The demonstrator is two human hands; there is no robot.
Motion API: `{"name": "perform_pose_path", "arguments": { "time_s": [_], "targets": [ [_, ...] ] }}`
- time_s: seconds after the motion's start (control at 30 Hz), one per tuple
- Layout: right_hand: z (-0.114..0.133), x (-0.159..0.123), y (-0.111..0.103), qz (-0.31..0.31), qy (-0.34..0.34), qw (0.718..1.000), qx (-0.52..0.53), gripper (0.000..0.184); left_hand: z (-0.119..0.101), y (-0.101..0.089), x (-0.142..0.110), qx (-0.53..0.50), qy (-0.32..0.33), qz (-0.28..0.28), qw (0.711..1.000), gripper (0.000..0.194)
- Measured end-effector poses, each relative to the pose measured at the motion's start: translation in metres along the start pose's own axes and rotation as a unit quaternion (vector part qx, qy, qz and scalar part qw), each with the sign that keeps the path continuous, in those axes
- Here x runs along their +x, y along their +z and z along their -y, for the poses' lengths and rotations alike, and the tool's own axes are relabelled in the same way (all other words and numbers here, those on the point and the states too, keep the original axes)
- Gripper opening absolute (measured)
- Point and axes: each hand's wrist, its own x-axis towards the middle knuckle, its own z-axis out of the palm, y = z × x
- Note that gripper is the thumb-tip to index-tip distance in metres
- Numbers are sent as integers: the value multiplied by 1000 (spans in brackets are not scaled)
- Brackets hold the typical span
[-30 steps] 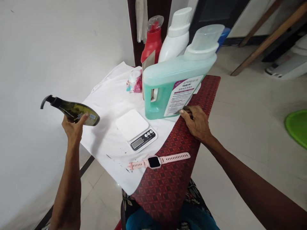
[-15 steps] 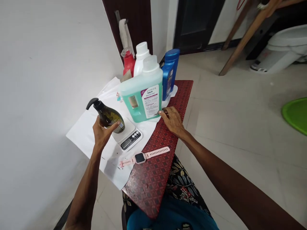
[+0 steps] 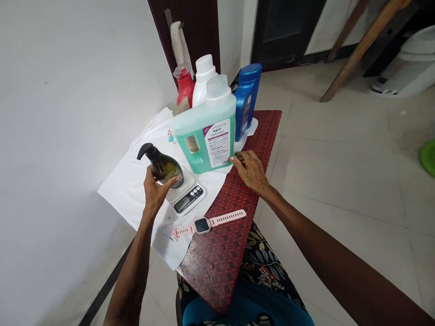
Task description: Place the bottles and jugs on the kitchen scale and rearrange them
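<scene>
The bottle [image 3: 166, 166] is over the scale [image 3: 189, 198], its base towards the plate, though whether it touches cannot be told; its long axis leans, pump end up and to the left, base down and to the right, with the spout pointing left and slightly down; the left hand [image 3: 154, 191] reaches up from below and clasps it, thumb across the front, fingers behind; the right hand [image 3: 252, 172] lies palm down on the desk [image 3: 214, 267], thumb at the lower corner of the jug [image 3: 204, 122], its fingers bent and partly hidden, so any grip there cannot be told; a second ago the bottle was off to the left, well apart from the scale and closer to level.
</scene>
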Motion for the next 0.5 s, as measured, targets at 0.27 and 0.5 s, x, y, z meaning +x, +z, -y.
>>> {"name": "perform_pose_path", "arguments": {
  "time_s": [0.27,0.5],
  "targets": [
    [5,-2,-5,10,10,1000,2,56,0,-36,-8,-6,21,-51,998,100],
    [7,-3,-5,14,14,1000,-2,56,-7,-30,-3,41,60,26,997,82]
  ]
}}
